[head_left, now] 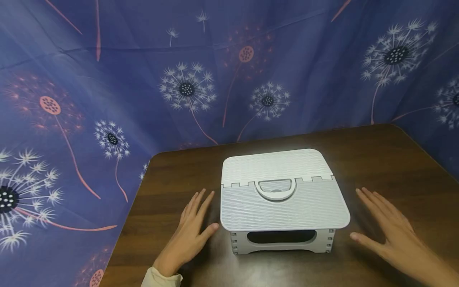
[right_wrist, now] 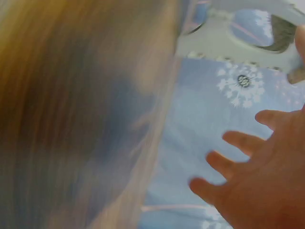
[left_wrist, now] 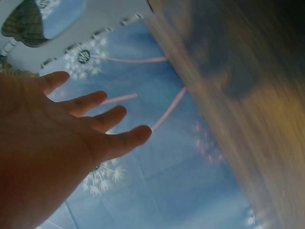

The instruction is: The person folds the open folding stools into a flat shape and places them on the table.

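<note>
A white and pale grey folding step stool (head_left: 283, 211) stands unfolded on the table, its carrying handle lying flat in the middle of the top. To its left, my left hand (head_left: 190, 233) is held with straight, spread fingers, apart from the stool. My right hand (head_left: 391, 231) mirrors it on the other side, fingers also straight and touching nothing of the stool. Part of the stool's side (left_wrist: 102, 14) shows past the left hand (left_wrist: 62, 124) in the left wrist view. The right wrist view has the right hand (right_wrist: 257, 167) below another part of the stool (right_wrist: 214, 38).
The dark brown wooden table (head_left: 172, 175) has rounded far corners. Behind it and along the left hangs a blue cloth (head_left: 222, 99) printed with white and pink dandelions. A light sleeve cuff (head_left: 161, 278) covers the left wrist.
</note>
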A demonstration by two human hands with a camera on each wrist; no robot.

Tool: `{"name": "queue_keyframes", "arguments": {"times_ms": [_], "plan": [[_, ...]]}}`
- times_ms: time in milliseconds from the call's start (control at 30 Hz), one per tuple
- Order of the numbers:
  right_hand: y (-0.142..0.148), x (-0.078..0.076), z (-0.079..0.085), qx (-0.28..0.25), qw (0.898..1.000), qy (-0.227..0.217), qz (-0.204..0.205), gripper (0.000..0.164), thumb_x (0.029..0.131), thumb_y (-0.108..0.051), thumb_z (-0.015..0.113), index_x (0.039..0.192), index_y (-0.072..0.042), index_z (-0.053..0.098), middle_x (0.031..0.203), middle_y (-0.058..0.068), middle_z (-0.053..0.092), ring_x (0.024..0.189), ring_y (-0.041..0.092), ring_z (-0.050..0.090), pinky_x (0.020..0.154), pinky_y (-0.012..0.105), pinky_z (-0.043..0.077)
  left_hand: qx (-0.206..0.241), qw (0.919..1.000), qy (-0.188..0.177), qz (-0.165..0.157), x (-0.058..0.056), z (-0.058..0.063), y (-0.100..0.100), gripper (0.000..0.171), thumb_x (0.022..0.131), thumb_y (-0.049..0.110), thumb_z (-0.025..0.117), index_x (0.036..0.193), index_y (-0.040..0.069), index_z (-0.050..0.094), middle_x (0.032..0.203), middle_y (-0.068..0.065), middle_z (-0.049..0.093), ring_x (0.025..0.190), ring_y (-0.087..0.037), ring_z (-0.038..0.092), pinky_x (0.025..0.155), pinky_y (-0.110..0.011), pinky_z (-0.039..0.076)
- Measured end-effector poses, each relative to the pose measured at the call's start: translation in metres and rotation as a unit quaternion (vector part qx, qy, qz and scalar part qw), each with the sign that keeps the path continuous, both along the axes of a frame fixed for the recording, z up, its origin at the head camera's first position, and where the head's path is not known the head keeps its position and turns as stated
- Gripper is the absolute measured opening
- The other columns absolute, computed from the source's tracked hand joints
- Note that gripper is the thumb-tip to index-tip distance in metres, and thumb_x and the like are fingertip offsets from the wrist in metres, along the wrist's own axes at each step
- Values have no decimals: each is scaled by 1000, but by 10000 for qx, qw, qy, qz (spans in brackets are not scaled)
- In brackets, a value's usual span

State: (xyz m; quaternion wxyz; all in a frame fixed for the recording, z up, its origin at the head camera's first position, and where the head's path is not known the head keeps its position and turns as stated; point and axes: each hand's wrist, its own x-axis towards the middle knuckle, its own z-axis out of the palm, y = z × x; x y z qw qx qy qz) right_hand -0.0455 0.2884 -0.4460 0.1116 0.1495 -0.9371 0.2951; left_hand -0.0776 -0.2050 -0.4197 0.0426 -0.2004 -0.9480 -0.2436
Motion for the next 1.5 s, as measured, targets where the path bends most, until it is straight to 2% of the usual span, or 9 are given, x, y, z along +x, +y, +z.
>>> {"name": "queue_keyframes", "arguments": {"times_ms": [133,333,400,467,533,700,900,1133,1500], "plan": [[-5,6,2,-813,9941,-643,315,109,78,-17,85,161,-23,14,166,9,10,151,29,0,94,87,0,398,9984,-216,-330,3,1,3,73,100,34,58,159,35,14,166,2,10,151,-32,12,108,-72,22],[-15,8,3,-967,9882,-1087,487,111,79,-19,84,161,-27,9,165,13,10,147,48,10,96,85,6,1323,9827,389,-1239,3,2,10,59,104,49,43,154,19,33,153,-4,42,138,-28,43,106,-53,42],[-18,9,0,-1006,9874,-1088,561,111,79,-17,84,161,-27,9,165,13,11,151,32,7,107,77,1,1569,9744,568,-1509,2,3,14,64,104,56,36,152,15,37,149,-5,46,134,-27,48,106,-48,44],[-20,11,-3,-965,9883,-1005,617,112,78,-16,84,160,-27,9,165,9,11,147,3,4,119,51,-6,1652,9704,608,-1656,1,3,19,65,103,58,37,152,14,36,148,-5,47,133,-26,49,105,-45,45],[-23,13,-5,-897,9903,-822,663,112,77,-15,86,160,-25,11,164,7,14,136,-18,6,114,19,-4,1602,9703,602,-1710,1,4,24,68,102,60,37,153,15,34,150,-4,44,135,-24,48,106,-45,44],[-40,15,2,-816,9926,-437,789,114,73,-16,89,160,-21,15,164,-4,17,137,-18,10,98,-3,9,1311,9758,540,-1667,5,4,34,76,99,63,40,158,17,24,158,-3,34,142,-25,39,108,-49,42],[-63,15,8,-1023,9906,-139,901,103,73,-16,89,156,-18,29,156,-14,32,135,-13,26,100,0,18,1154,9786,514,-1623,11,0,44,80,98,58,52,159,18,20,163,-5,24,145,-26,32,109,-49,40],[-83,14,8,-1033,9930,239,526,69,73,-16,89,132,-21,56,123,-16,60,110,-10,50,87,1,34,1719,9704,333,-1660,10,-6,60,79,88,26,79,152,26,32,150,8,39,136,-16,43,108,-39,42],[-94,12,8,-982,9950,-65,155,70,78,-23,87,136,-27,48,119,-11,62,96,-3,54,76,11,44,1415,9800,592,-1271,11,-15,63,70,84,38,80,142,35,40,136,15,48,122,-9,49,98,-35,47]]}}
